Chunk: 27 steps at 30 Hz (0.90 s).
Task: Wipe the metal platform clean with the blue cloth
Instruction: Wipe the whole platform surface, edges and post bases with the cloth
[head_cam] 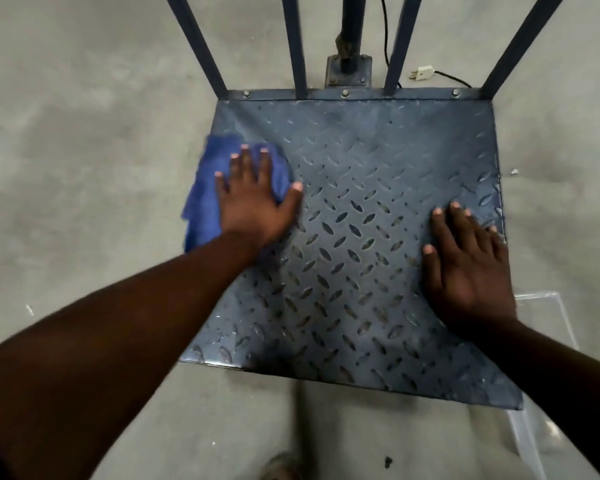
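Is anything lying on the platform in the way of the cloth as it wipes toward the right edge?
Only the right hand, flat on the metal platform near its right edge. Between it and the blue cloth under the left hand, nothing lies on the plate.

A worker's left forearm [136,306] and right forearm [561,368] are bare, uncovered as far up as the frame reaches. The left hand [253,202] and right hand [468,265] are ungloved, nails [429,250] trimmed short. Below, a blurred, greyish shoe [280,466] toe shows, its detail too soft to tell.
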Tool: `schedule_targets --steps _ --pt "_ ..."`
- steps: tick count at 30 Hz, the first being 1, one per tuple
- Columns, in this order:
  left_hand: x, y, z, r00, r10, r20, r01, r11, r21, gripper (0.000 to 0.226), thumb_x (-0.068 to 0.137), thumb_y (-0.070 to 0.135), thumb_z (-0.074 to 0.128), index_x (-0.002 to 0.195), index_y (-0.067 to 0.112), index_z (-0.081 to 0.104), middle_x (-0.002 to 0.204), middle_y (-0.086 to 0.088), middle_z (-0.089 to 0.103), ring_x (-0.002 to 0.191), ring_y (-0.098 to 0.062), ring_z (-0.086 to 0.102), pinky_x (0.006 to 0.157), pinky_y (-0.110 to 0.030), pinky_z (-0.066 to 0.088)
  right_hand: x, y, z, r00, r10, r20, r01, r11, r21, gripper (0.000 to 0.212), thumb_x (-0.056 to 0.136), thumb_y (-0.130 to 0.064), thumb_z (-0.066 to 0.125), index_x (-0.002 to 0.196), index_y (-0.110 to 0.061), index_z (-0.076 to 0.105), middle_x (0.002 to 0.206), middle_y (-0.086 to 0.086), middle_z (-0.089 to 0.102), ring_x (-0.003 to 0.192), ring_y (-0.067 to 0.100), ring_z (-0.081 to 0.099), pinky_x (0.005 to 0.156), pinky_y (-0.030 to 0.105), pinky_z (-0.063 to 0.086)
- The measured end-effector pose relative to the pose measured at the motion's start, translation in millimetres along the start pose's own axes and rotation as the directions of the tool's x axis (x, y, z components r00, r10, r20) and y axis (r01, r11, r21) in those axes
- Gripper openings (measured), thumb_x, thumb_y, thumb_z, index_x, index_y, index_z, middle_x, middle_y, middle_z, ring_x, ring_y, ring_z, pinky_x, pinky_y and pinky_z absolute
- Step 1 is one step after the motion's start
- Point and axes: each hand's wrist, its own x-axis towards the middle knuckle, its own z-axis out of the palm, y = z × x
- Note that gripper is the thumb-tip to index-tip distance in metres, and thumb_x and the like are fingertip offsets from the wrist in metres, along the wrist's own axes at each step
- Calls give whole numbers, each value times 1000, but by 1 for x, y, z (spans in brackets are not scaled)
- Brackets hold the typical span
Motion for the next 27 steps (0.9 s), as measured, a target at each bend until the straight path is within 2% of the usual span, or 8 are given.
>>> schedule_targets --steps 4,10,14,17,20,22,24,27 --pt "-34 130 23 812 581 57 -583 809 67 78 104 67 17 171 27 24 179 -4 19 164 -23 19 132 -53 10 -4 0 1 1000 -2 -10 2 1000 20 62 104 -41 33 160 -14 36 169 14 29 154 34 30 125 55 22" --pt "-25 100 24 665 743 79 -747 663 51 73 108 63 27 172 27 19 179 -1 15 165 -21 15 132 -51 8 0 0 -1 1000 5 16 -5 1000 14 63 105 -43 31 161 -14 35 169 13 29 155 33 29 125 53 20" --pt "6 -20 3 977 213 -17 -214 977 -10 80 107 70 16 172 27 -5 180 -12 -8 166 -31 -8 131 -62 -5 -2 -1 0 999 16 49 -16 1000 2 65 107 -48 24 165 -18 25 173 9 21 158 29 22 128 51 16" --pt "16 -60 -4 953 -277 -126 271 961 -65 92 104 72 27 171 12 7 176 -26 8 164 -42 7 132 -60 5 0 -2 1 999 24 41 -23 1000 -13 65 106 -47 25 165 -18 26 172 10 22 158 29 22 128 51 17" --pt "37 -18 -1 904 -373 -208 358 928 -104 85 104 64 35 159 -2 35 161 -31 37 149 -46 36 123 -56 26 -2 -4 2 999 26 36 -25 999 -37 65 106 -47 24 165 -18 25 172 10 23 158 29 23 128 52 18" --pt "55 37 -2 950 -263 -169 250 964 -93 76 105 61 32 147 0 49 149 -27 50 139 -44 47 117 -52 35 -1 -2 3 999 20 32 -19 999 -31 65 106 -47 25 165 -18 25 172 9 23 158 29 22 128 52 18" --pt "73 106 0 994 40 -101 -56 986 -159 61 106 56 37 135 7 60 137 -20 60 128 -41 56 109 -48 43 -1 -1 3 999 14 31 -14 999 -30 65 106 -46 27 165 -18 26 172 9 23 159 28 22 128 51 18" --pt "82 211 1 811 584 39 -564 797 -217 58 114 45 30 162 15 41 165 -15 43 153 -34 39 124 -43 28 -2 1 6 1000 16 8 -16 999 -28 63 106 -44 32 162 -16 35 170 10 28 157 29 27 127 52 20"
